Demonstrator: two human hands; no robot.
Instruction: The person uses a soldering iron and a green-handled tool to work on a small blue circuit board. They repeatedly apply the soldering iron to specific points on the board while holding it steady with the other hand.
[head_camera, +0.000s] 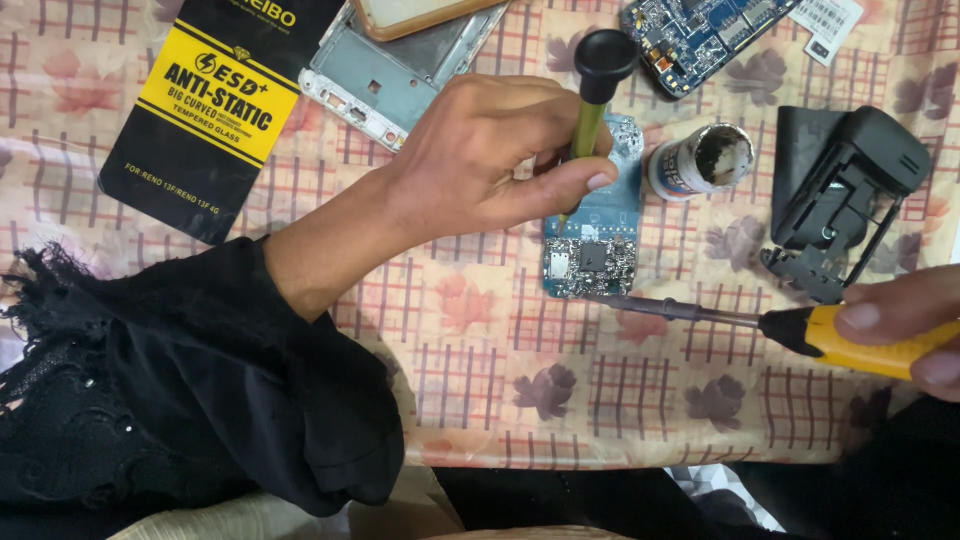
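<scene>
On the checked cloth, my left hand (480, 160) grips a green-shafted tool (595, 90) upright on the blue circuit board (595, 235); my right hand (905, 325) clasps a yellow soldering iron (800, 328), tip at the board's lower edge — steady contact needed next.

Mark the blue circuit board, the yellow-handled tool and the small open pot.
blue circuit board (592, 262), head view, chip end.
yellow-handled tool (860, 342), head view, handle.
small open pot (700, 165), head view, side wall.

The light was bright and soft all over. Only small, faint shadows lay under the left hand (480, 150). The picture was sharp, with no strong glare.
</scene>
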